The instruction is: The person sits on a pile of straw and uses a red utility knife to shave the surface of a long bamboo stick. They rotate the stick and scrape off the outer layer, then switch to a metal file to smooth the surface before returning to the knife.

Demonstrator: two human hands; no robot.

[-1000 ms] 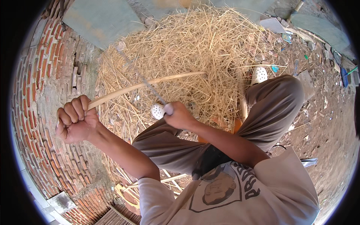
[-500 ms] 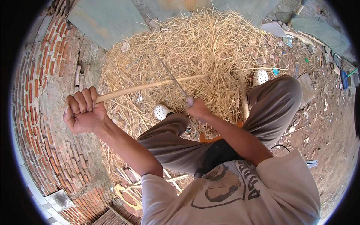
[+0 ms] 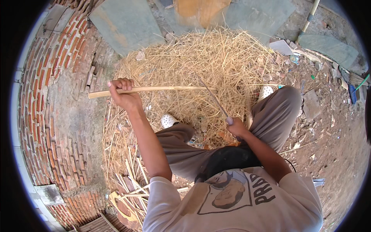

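A pale bamboo strip point(image 3: 174, 88), long and slightly bent, lies nearly level across my view. My left hand point(image 3: 126, 94) is closed round it near its left end, and a short piece sticks out past the fist. In my right hand point(image 3: 237, 128), closed on the grey handle, is a knife point(image 3: 218, 102) with a long narrow blade pointing up and left. The blade crosses the strip close to its right end; whether they touch I cannot tell. Beneath both spreads a heap of thin bamboo shavings point(image 3: 185, 58).
A worn brick wall point(image 3: 50, 127) rises on the left. Cut bamboo strips point(image 3: 133, 183) lie at lower left. My white clogs point(image 3: 169, 120) rest at the heap's near edge. Grey-green panels point(image 3: 125, 27) stand behind it, and rubble-strewn ground point(image 3: 320, 150) stretches right.
My left hand has shifted right, and its grip now leaves a strip end showing on the left. The knife has moved right and nearer me, toward the strip's right end. The view has also shifted.
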